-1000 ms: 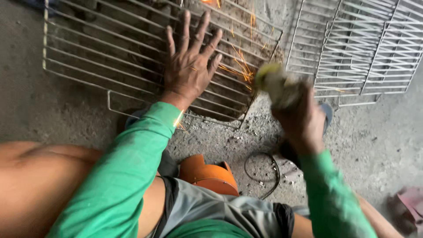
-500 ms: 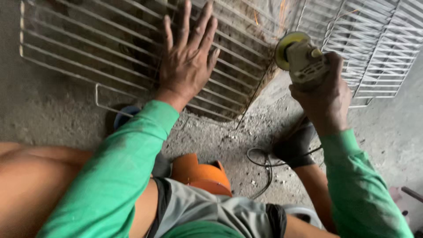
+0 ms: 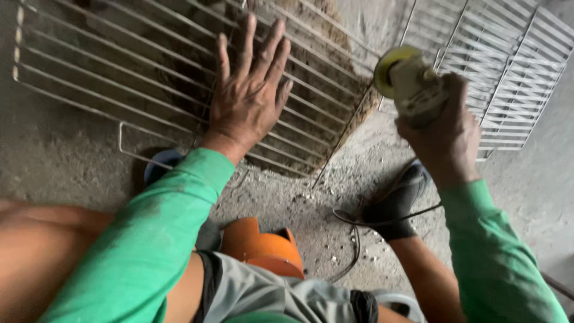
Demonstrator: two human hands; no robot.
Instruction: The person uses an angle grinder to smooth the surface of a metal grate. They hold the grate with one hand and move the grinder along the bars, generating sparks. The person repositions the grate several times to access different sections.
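Left hand [image 3: 248,101] lies flat, fingers [image 3: 272,48] spread, on the wire rack [image 3: 89,72] on the floor, while the right hand [image 3: 445,134] wraps shut around the grinder [image 3: 409,81], raised just off the rack's right-hand edge, disc facing it.
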